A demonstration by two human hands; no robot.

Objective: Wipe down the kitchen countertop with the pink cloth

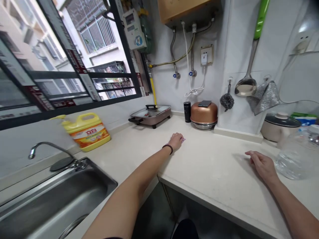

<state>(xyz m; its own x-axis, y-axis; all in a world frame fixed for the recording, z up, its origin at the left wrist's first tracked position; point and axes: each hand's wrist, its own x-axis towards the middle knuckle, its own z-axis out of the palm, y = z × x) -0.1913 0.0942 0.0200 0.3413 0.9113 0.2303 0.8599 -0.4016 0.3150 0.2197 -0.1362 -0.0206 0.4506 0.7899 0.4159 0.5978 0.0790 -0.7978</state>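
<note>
My left hand (175, 141), with a dark beaded bracelet (168, 148) at the wrist, presses down on the pale countertop (206, 159). Its fingers are closed over a small pinkish cloth (183, 139), of which only the edges show. Over at the right, my right hand (263, 164) is held just above or at the counter; I cannot tell if it touches. Its index finger points left, the other fingers are loosely bent, and nothing shows in them. Beside it stands a clear plastic jug (294, 159) with water in it.
A steel sink (99, 186) with a faucet (50, 146) and a yellow detergent jug (89, 131) are at the left. Along the wall stand an electric pan (152, 114), a black bottle (187, 112), a copper pot (204, 114) with a phone on it, and a lidded pot (270, 129).
</note>
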